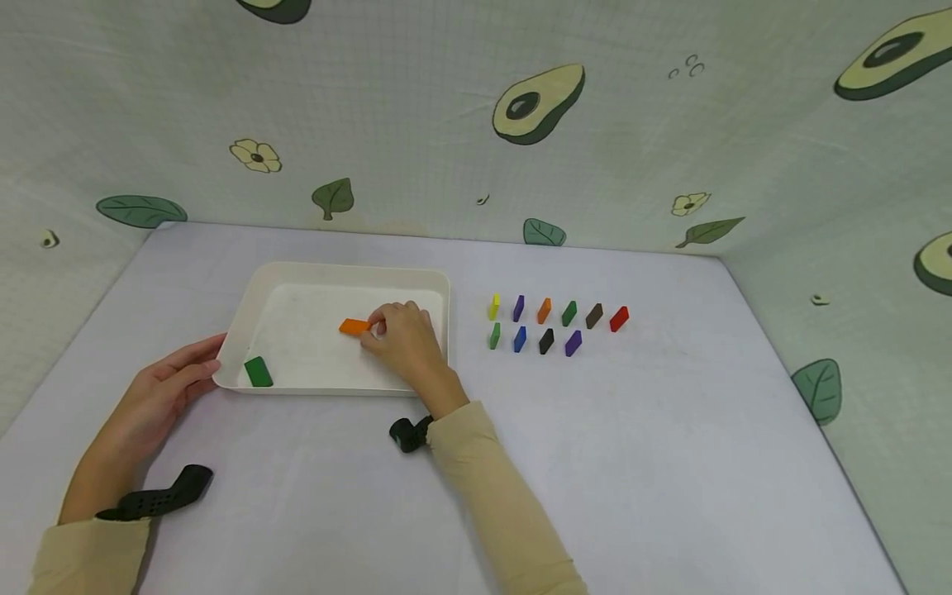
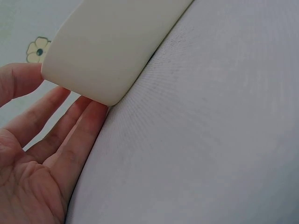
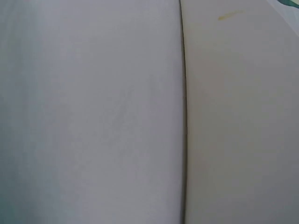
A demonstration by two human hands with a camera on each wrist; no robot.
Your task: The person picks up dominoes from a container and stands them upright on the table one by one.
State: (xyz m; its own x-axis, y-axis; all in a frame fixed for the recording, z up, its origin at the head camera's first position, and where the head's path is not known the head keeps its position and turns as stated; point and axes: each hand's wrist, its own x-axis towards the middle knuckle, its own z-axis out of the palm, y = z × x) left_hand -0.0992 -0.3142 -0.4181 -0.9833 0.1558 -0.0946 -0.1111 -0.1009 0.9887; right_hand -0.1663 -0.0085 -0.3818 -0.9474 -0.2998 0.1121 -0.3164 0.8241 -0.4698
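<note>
A shallow white tray lies on the table, its left front corner held by my left hand. In the left wrist view, the thumb is at the tray's rim and the fingers meet its lower edge. Inside the tray, my right hand pinches the right end of an orange block. The fingertips' far side is hidden in the head view. A green block lies in the tray's left front corner. The right wrist view shows the tray's outer wall but no hand.
Right of the tray, small coloured blocks stand in two rows, among them a yellow block, a red block, a black block and a blue block. A white cloth covers the table. Behind hangs an avocado-print curtain.
</note>
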